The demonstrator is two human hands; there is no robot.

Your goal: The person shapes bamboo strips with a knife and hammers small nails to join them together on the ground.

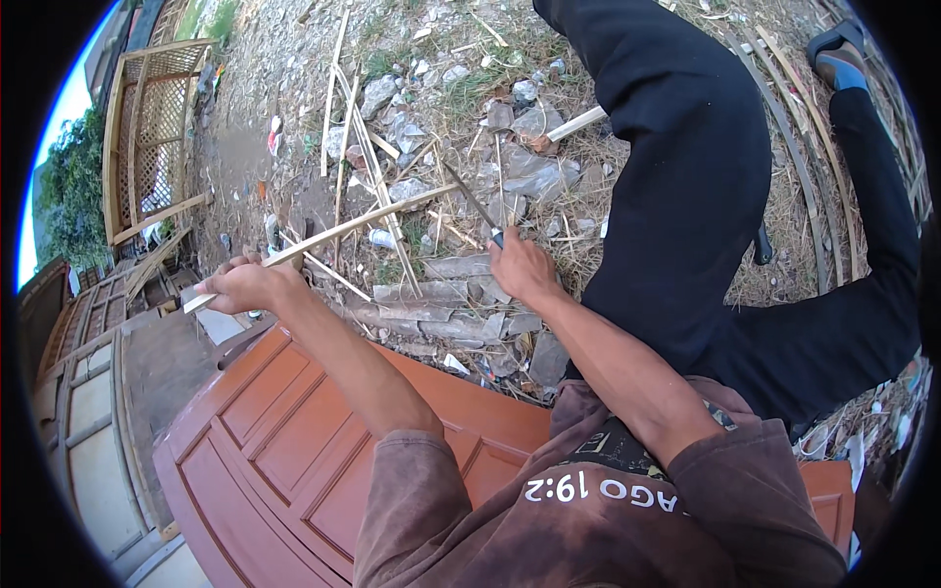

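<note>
At the far left, a wooden lattice panel (152,137) is standing beyond you. Nearer, your left hand (245,285) is gripping a pale wooden strip (363,227) close to its lower-left end, with a short stub poking out past your fist. A red-brown panelled door (294,421) is lying below that forearm. The strip's long axis is running up and to the right from your left hand, its far end reaching toward the blade of the knife (475,208). Loose strips (377,186) are lying on the stony ground beyond it, with a small white object (382,238) beside them; whether that is a container, or is holding anything, you cannot tell. Your right hand (524,265) is wrapping the knife's handle, well apart from the left, and is sitting nearer the strip's far end. The blade is pointing up and left, crossing the strip's tip in view; whether they are touching, you cannot tell. Farther right, your dark-trousered leg (676,167) is bending.
</note>
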